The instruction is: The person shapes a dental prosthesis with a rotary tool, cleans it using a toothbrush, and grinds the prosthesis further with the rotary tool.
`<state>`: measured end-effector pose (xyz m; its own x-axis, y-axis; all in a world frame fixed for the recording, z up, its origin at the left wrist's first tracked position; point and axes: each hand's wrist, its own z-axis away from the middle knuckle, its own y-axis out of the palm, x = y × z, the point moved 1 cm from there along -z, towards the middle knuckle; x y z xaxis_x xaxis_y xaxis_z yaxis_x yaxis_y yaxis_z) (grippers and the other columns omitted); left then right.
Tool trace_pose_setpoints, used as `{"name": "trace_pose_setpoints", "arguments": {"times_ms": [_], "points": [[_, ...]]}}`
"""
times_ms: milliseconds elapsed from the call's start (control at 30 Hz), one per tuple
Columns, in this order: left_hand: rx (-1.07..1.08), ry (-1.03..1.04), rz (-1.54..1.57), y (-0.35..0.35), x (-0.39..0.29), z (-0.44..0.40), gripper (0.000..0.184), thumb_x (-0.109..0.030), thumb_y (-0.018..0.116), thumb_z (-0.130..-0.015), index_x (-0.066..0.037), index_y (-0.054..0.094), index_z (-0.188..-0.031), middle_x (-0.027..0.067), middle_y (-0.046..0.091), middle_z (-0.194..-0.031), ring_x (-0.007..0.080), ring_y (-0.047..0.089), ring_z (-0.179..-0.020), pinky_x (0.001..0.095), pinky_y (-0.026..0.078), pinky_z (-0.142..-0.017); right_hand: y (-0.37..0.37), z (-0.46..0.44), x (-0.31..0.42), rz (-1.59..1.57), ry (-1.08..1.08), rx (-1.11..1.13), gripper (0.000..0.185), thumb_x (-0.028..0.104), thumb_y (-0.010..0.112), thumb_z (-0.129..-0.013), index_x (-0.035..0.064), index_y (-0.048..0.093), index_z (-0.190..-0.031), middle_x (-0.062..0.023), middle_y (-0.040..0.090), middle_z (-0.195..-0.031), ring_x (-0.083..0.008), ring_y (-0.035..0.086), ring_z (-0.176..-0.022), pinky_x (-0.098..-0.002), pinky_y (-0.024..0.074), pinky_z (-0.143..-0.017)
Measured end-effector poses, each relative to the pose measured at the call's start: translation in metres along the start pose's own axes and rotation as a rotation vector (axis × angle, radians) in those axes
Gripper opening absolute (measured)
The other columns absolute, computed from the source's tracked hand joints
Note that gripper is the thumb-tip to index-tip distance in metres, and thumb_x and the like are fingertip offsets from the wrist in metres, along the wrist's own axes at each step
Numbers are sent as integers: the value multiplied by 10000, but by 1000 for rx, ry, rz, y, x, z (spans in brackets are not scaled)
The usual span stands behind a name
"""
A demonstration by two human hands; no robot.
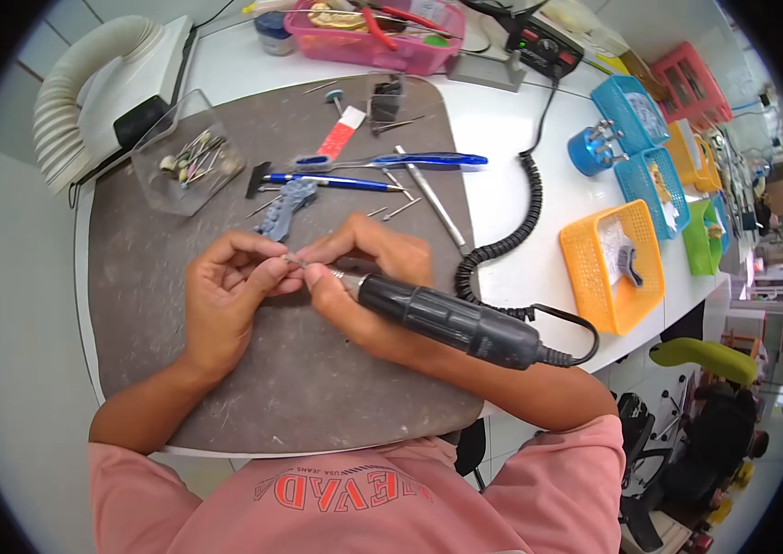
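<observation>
My right hand (pixel 355 268) is closed around the metal nose of a black rotary handpiece (pixel 447 319), whose body lies back over my right forearm. Thumb and fingertips of my left hand (pixel 234 286) pinch a tiny object (pixel 290 259), too small to make out, right at the handpiece's tip. Both hands meet over the grey mat (pixel 318 388). Just beyond the fingertips lies a blue-grey dental model (pixel 286 209). A blue pen (pixel 331 182) and a blue-handled toothbrush (pixel 428 160) rest behind it.
A clear box of rotary burs (pixel 193 166) stands at left near a ribbed suction hose (pixel 87 78). A coiled cord (pixel 525 217) runs to a control unit (pixel 544 46). A pink tray (pixel 373 42) sits at the back; an orange basket (pixel 613 268) stands at right.
</observation>
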<state>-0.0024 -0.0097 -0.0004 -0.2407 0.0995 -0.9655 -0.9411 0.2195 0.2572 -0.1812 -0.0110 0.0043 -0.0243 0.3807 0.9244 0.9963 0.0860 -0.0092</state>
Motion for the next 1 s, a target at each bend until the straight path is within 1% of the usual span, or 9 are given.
{"name": "trace_pose_setpoints", "arguments": {"times_ms": [67,100,400,467,500,567,700,767,1000], "points": [[-20,16,-23,-7,1,-2,102,8,602,-911,39,583,-1006,121,646,-961,151,665,-860,251,582,-781,5,-3,0,-24,-10,2,117,46,680,-777,-22,587,-792,-114,653,-718,-163,688,-649,-269,520,-559],[-9,18,4,6,4,0,102,8,602,-911,39,583,-1006,121,646,-961,151,665,-860,251,582,-781,-7,0,6,5,-6,4,117,46,680,-777,-22,587,-792,-114,653,-718,-163,688,-649,-269,520,-559],[-15,40,-24,5,1,0,95,11,602,-910,37,587,-1000,116,643,-950,148,662,-851,254,578,-784,-7,-1,9,-31,-21,21,106,32,666,-793,-27,578,-793,-116,655,-712,-161,700,-689,-275,528,-566],[-16,38,-19,5,1,0,93,9,600,-911,38,587,-999,115,644,-950,146,662,-848,254,575,-781,-10,-1,13,-23,88,97,109,42,651,-820,-46,602,-862,-144,687,-825,-168,699,-791,-270,552,-692],[-11,41,-16,5,1,0,93,9,600,-911,38,587,-999,115,644,-950,146,662,-848,254,575,-781,-9,-1,13,-17,85,94,109,42,651,-820,-46,602,-862,-144,687,-825,-168,699,-791,-270,552,-692],[-21,26,-14,5,1,0,95,6,599,-913,38,584,-1001,113,644,-951,143,660,-849,252,572,-777,-4,-1,9,-70,9,2,107,34,665,-787,-22,574,-788,-106,651,-703,-149,693,-692,-273,522,-568],[-14,27,-21,5,0,1,99,3,599,-914,38,580,-1005,111,644,-952,142,659,-851,251,570,-777,-6,1,3,-71,40,38,111,40,669,-777,-18,575,-785,-104,647,-702,-134,680,-666,-273,509,-554],[-19,22,-27,6,0,0,105,-8,603,-915,33,579,-1009,112,645,-955,138,658,-852,249,568,-775,-10,-1,8,-18,65,134,90,0,636,-821,-53,580,-867,-136,686,-838,-160,698,-817,-270,565,-712],[-8,10,-31,3,3,1,115,-35,613,-916,25,583,-1009,105,649,-953,130,658,-844,239,564,-768,-10,1,7,-14,53,138,87,0,637,-820,-51,576,-855,-130,682,-822,-154,699,-800,-260,562,-687]]}}
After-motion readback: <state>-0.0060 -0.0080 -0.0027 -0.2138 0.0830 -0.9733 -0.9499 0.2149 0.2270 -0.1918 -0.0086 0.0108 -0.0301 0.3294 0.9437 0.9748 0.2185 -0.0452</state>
